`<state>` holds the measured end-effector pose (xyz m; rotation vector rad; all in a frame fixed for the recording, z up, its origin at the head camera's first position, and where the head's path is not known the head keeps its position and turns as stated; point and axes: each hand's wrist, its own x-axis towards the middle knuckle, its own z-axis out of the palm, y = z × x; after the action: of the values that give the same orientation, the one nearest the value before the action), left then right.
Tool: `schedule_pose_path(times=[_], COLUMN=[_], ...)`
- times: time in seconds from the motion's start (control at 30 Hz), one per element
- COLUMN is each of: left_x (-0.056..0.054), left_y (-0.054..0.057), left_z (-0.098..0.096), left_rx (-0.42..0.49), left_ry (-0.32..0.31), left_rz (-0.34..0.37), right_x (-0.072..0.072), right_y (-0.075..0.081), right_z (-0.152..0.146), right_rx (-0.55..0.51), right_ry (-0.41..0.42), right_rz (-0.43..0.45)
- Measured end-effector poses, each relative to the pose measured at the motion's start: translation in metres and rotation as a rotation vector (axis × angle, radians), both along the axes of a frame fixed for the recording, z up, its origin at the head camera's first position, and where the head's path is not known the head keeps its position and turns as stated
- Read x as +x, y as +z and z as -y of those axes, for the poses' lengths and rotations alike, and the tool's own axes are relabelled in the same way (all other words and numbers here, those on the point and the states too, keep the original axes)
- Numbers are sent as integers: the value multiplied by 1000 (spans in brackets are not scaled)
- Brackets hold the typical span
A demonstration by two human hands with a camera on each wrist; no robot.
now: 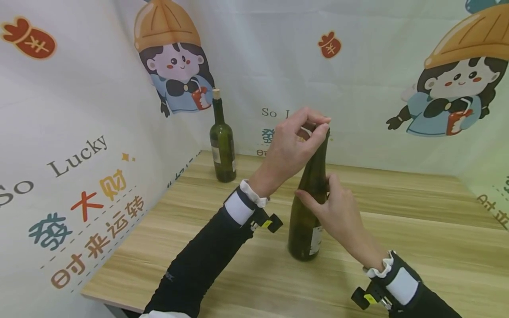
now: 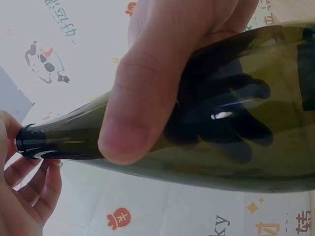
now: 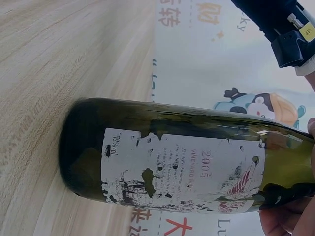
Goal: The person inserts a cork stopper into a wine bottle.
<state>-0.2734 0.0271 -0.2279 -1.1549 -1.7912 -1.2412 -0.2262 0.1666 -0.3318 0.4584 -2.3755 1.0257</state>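
A green glass wine bottle [image 1: 304, 225] stands on the table, slightly tilted, its base on the wood. My right hand [image 1: 339, 212] grips it just below the shoulder; the thumb [image 2: 138, 108] lies along the glass in the left wrist view. At the top, my left hand [image 1: 296, 141] has its fingertips curled about the bottle's mouth [image 2: 29, 142]. I cannot tell whether those fingertips also pinch a stopper, as they cover the opening. In the right wrist view the bottle's worn white label [image 3: 182, 169] reads 2005.
A second green wine bottle [image 1: 223, 152], with a cork [image 1: 216, 93] in its neck, stands upright at the table's back left. The wooden table [image 1: 397, 247] ends at printed cloth walls [image 1: 370, 84] behind and to both sides. Small cameras [image 1: 274, 223] are strapped to both wrists.
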Motion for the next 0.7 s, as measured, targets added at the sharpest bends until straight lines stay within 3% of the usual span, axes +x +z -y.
schedule_pose_path(times=[0.7], left_x=[-1], left_y=[-2], left_z=[3], left_rx=[-38], left_ry=[25], left_rz=[-44], right_x=[-1], right_y=[-3], right_z=[0], right_rx=[-1], right_ry=[6], right_rz=[-7])
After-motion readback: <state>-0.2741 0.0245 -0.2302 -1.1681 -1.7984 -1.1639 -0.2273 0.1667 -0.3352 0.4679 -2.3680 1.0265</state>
